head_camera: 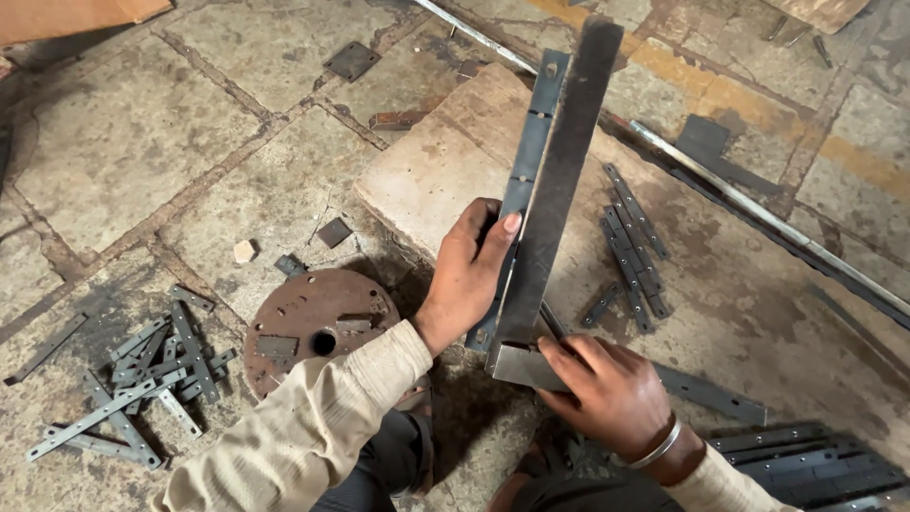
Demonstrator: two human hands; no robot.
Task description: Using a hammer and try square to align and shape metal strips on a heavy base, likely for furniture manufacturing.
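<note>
At the centre of the head view, a long, dark, rust-dulled steel square (pixel 555 190) is held upright on a stone slab (pixel 427 180), with a narrow grey punched strip (pixel 531 142) pressed against its blade. The strip is clasped by the curled left hand (pixel 469 270), thumb flat on it. The square's bright lower corner is gripped by the closed right hand (pixel 607 389); loose strips (pixel 142 379) are scattered at lower left.

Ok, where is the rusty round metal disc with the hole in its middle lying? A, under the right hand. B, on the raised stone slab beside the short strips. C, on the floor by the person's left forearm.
C: the rusty round metal disc lies flat on the stone floor, just beside the sleeved left forearm, off the raised stone slab.
</note>
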